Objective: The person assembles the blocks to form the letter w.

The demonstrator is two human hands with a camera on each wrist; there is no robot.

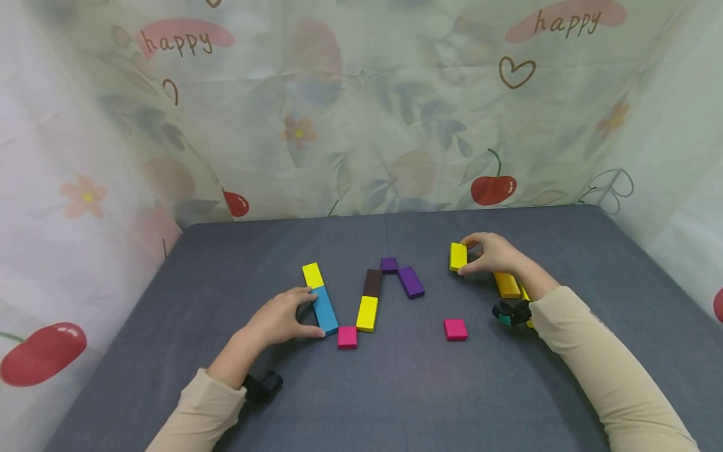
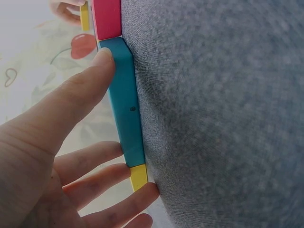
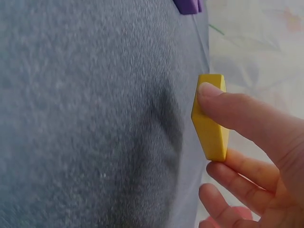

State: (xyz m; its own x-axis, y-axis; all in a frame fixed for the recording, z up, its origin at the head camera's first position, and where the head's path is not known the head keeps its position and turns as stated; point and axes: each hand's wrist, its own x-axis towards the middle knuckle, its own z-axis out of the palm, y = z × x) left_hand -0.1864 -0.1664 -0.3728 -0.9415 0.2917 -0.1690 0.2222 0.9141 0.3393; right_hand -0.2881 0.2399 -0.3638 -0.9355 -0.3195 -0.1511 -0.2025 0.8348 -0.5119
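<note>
My right hand (image 1: pixel 490 252) pinches a yellow block (image 1: pixel 458 257) between thumb and fingers over the far right part of the table. In the right wrist view, that yellow block (image 3: pixel 210 123) casts a shadow on the cloth. At the left, my left hand (image 1: pixel 282 317) touches the near side of a long blue block (image 1: pixel 324 311) with thumb and fingers spread along it. A yellow block (image 1: pixel 312 275) adjoins its far end, and a pink square block (image 1: pixel 347 338) its near end. In the left wrist view, the thumb rests on the blue block (image 2: pixel 126 104) beside the pink one.
Right of the pink block, a yellow block (image 1: pixel 367 314), a dark brown block (image 1: pixel 372 283), and two purple blocks (image 1: pixel 411 282) continue the zigzag. Another pink block (image 1: pixel 455 329) lies apart. Yellow blocks (image 1: pixel 506 285) lie partly under the right forearm. Patterned curtains surround the grey table (image 1: pixel 395 395).
</note>
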